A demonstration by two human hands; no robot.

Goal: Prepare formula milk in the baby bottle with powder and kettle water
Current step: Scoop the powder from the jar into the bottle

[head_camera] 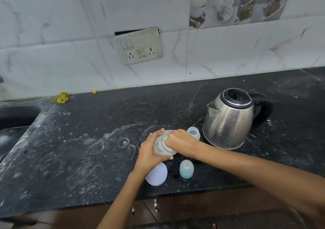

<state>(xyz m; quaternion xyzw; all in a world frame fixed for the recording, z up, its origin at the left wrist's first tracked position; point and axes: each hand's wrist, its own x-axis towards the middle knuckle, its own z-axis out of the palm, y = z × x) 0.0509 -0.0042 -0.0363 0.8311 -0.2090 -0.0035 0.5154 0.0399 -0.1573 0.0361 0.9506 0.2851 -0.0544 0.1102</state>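
Translucent plastic is what both hands work on: a jar of powder (164, 145) is on the black counter (88, 149), in front of the steel kettle (228, 117). The left hand (149, 151) wraps around the jar's side and holds it firm. The right hand (177, 139) is curled over the jar's mouth, and something teal shows under its fingers (I think a scoop, but I cannot say for sure). The baby bottle (193, 132) stands open just behind the right hand, near the kettle. A white lid (156, 174) and a bluish bottle cap (186, 169) lie nearer the counter's front edge.

To do this step well, I think she should keep the jar steady, level each scoop, and carry it low and slowly to the bottle, because its mouth is narrow and powder spills easily.
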